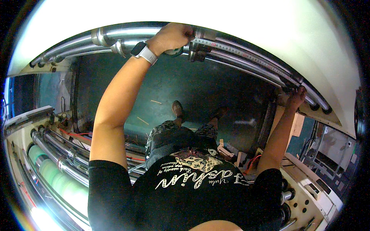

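A white tape measure blade [246, 54] with dark and red markings is stretched along polished metal shafts [135, 32] at the top of the view. My left hand [172, 37], with a watch [143, 52] on its wrist, is closed around the tape's rounded case [174, 51], which shows only partly below the palm. Far to the right, the fingers of my right hand [296, 97] are closed at the other end of the blade, against the shafts. What exactly those fingertips pinch is partly hidden. Dark clamp-like collars [198, 52] sit on the shafts beside my left hand.
A pale machine panel [231, 15] curves above the shafts. Behind me lie more metal rollers [73, 163] and a light green roller [58, 175]. Wood offcuts [227, 152] lie near my feet on the dark green floor [127, 92]. A cardboard-coloured board [296, 125] stands by my right forearm.
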A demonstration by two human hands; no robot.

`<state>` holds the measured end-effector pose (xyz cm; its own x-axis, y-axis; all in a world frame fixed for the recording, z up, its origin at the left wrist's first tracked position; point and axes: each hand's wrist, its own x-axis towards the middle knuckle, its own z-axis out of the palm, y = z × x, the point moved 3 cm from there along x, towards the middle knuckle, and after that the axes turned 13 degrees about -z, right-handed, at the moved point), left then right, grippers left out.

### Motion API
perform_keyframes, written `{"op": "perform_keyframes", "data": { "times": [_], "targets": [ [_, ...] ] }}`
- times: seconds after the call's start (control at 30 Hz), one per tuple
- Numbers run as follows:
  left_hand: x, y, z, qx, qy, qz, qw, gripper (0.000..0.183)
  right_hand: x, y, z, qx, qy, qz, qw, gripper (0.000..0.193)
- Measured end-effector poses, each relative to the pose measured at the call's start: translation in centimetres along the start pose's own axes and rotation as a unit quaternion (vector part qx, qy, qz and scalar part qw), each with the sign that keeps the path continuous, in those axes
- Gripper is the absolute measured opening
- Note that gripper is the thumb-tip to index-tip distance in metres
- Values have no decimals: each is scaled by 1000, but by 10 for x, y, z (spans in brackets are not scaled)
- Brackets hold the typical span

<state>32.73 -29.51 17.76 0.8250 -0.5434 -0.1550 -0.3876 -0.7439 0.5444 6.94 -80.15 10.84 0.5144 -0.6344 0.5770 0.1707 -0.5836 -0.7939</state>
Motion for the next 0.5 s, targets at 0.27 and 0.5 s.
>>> {"op": "perform_keyframes", "data": {
  "times": [0.27,0.5],
  "targets": [
    [1,-3,1,14,-7,-4,1000,22,-1,20,4,-221,-105,-220,944,24],
    [1,2,-2,13,10,24,1000,21,-2,23,-1,-216,-91,-139,962,35]
  ]
}}
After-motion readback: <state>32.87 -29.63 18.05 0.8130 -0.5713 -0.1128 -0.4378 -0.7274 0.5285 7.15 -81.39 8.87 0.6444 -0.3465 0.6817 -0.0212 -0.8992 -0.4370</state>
